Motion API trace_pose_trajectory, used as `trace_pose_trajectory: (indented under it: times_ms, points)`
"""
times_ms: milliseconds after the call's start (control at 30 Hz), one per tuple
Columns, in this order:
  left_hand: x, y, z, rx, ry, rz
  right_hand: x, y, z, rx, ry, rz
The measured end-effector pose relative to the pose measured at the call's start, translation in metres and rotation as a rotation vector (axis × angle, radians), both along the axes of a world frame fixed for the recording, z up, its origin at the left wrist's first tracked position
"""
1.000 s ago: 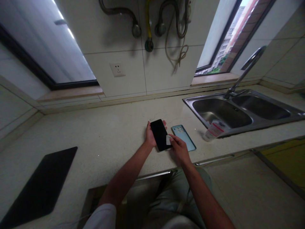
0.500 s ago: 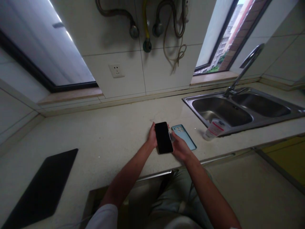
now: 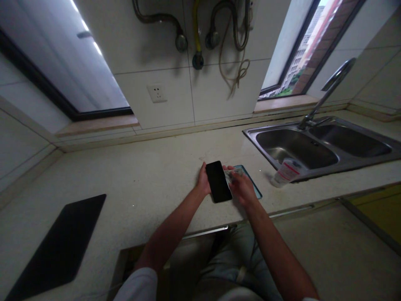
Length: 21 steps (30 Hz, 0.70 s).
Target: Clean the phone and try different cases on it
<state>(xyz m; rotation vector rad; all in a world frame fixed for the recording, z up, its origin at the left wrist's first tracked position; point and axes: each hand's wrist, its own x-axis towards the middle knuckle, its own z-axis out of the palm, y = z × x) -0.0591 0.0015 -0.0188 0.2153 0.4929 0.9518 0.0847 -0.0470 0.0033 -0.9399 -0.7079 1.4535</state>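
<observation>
A smartphone with a dark screen lies tilted in my left hand. The fingers of that hand wrap its left edge and underside. Close to the phone's right edge, my right hand is closed on a small crumpled pale piece, whose kind I cannot make out. Beneath and behind the right hand, a light blue phone case rests on the counter, largely covered by the hand.
A black flat panel lies on the counter at the left. To the right, a clear plastic cup with red print stands tilted by the double sink and its faucet. Hoses and a socket are on the wall.
My right hand has moved up and in front of the phone case, its fingers now bunched around the pale piece. The left hand keeps the phone nearly still; the view has shifted slightly.
</observation>
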Motion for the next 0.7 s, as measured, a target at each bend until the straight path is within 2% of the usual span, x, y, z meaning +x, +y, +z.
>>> trace_pose_trajectory:
  times_ms: [67, 133, 233, 300, 367, 433, 533, 700]
  points:
    - [0.0, -0.001, 0.002, -0.028, -0.009, -0.015, -0.001, -0.004, -0.004, 0.131, -0.212, -0.084]
    - [0.0, -0.003, 0.006, -0.067, 0.007, 0.001, -0.001, -0.003, -0.009, 0.353, -0.541, -0.097]
    - [0.003, -0.007, 0.011, -0.13, 0.076, 0.054, -0.006, 0.007, -0.012, 0.69, -1.048, 0.004]
    - [0.004, -0.009, 0.014, -0.146, 0.089, 0.065, -0.012, 0.015, -0.011, 0.806, -1.317, 0.079]
    - [0.004, -0.01, 0.016, -0.135, 0.055, 0.072, -0.02, 0.02, -0.01, 0.856, -1.517, 0.128]
    - [0.003, -0.009, 0.017, -0.124, 0.013, 0.074, -0.027, 0.02, -0.009, 0.906, -1.633, 0.178]
    - [-0.001, -0.007, 0.018, -0.098, -0.017, 0.091, -0.033, 0.009, -0.013, 0.986, -1.687, 0.264]
    - [-0.005, -0.001, 0.017, -0.086, 0.01, 0.251, -0.024, -0.024, -0.023, 1.097, -1.671, 0.34]
